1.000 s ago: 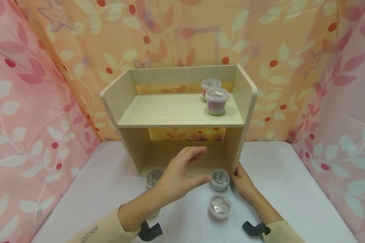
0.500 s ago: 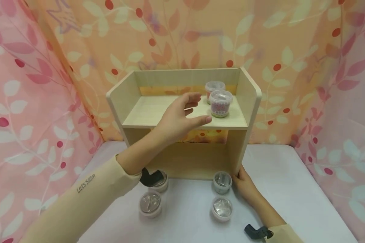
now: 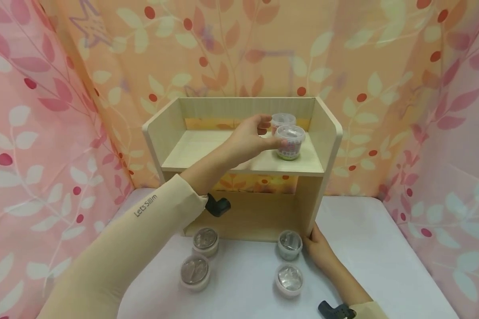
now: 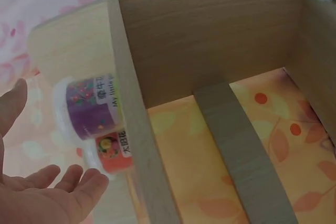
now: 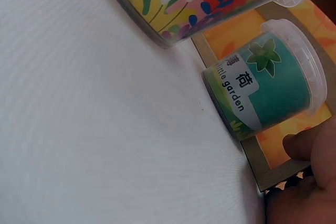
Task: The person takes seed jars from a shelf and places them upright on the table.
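My left hand (image 3: 249, 139) reaches over the upper board of a small wooden shelf (image 3: 207, 153), fingers and thumb spread beside a purple-labelled plastic tub (image 3: 290, 144). In the left wrist view a gap shows between that hand (image 4: 47, 192) and the purple tub (image 4: 92, 106). Behind it stands a tub with a red label (image 4: 110, 151), partly hidden. My right hand (image 3: 319, 248) grips the lower front edge of the shelf's right side panel, its thumb (image 5: 302, 145) on the inner side. Close to it stands a green-labelled tub (image 5: 268, 77).
On the white tabletop (image 3: 239, 292), in front of the shelf, stand a nearer right tub (image 3: 289, 280) and two left tubs, one nearer (image 3: 195, 271) and one farther (image 3: 206, 241). Patterned curtains (image 3: 239, 48) enclose the back and sides.
My left hand has risen from in front of the lower compartment to the upper board and moved right, up to the purple tub. The right hand stays at the side panel.
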Tool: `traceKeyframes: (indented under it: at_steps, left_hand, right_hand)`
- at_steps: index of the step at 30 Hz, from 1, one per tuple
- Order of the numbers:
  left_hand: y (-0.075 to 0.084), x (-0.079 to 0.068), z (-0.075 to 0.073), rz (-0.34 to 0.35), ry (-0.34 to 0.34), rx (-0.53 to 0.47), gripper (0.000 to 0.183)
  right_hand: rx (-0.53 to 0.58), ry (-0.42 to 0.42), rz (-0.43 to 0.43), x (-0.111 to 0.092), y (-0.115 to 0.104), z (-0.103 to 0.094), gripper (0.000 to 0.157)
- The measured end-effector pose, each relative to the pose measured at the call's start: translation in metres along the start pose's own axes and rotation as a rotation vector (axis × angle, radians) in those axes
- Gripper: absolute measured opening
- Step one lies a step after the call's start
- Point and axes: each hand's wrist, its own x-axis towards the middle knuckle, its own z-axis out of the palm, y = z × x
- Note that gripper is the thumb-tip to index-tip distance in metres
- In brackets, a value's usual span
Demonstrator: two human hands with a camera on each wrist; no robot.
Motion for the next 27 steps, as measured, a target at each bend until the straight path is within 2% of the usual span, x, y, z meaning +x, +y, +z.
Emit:
traceKeyframes:
  at_steps: [11, 19, 27]
  left_hand:
    - [-0.009, 0.017, 0.009, 0.000, -0.027, -0.007, 0.085]
    - [-0.015, 0.025, 0.012, -0.001, -0.058, -0.063, 0.077]
    - [-0.014, 0.030, 0.018, 0.008, -0.043, -0.028, 0.073]
  right_hand:
    - [0.064, -0.010, -0.005, -0.001, -0.004, 0.002, 0.064]
    - [0.006, -0.018, 0.041, -0.002, -0.002, 0.001, 0.065]
    - [-0.001, -0.026, 0.037, -0.001, -0.004, 0.000, 0.066]
